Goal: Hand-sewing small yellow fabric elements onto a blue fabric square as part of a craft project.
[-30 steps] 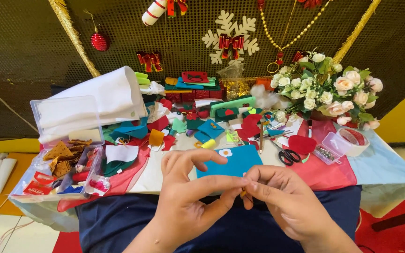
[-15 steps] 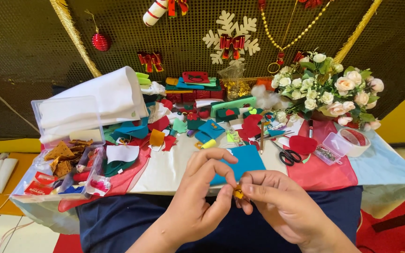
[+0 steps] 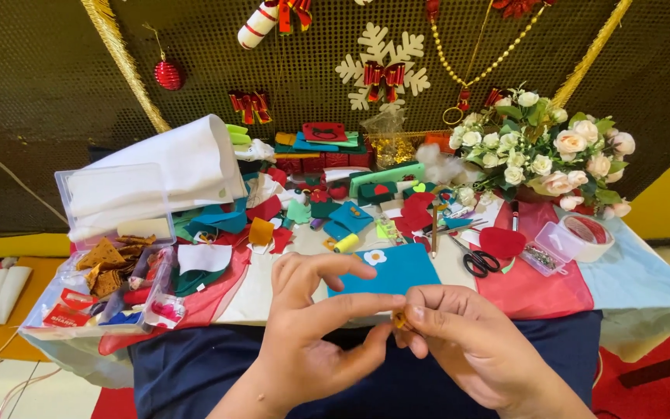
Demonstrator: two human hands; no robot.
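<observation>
- The worktop (image 3: 288,287) is crowded from back edge to front with felt scraps, a white roll (image 3: 172,167) at the back left, a flower bunch (image 3: 544,147) at the back right, scissors (image 3: 476,262) and a tape roll (image 3: 589,233) toward the right edge.
- A clear box (image 3: 110,256) of cut pieces sits at the left edge.
- A blue felt sheet (image 3: 385,271) lies at the front edge, carrying only one small white flower (image 3: 374,257); it looks barely decorated, with most pieces unattached.
- Left hand (image 3: 312,334) and right hand (image 3: 467,341) meet just in front of the sheet, fingertips pinched together on a tiny yellow piece (image 3: 399,319).
</observation>
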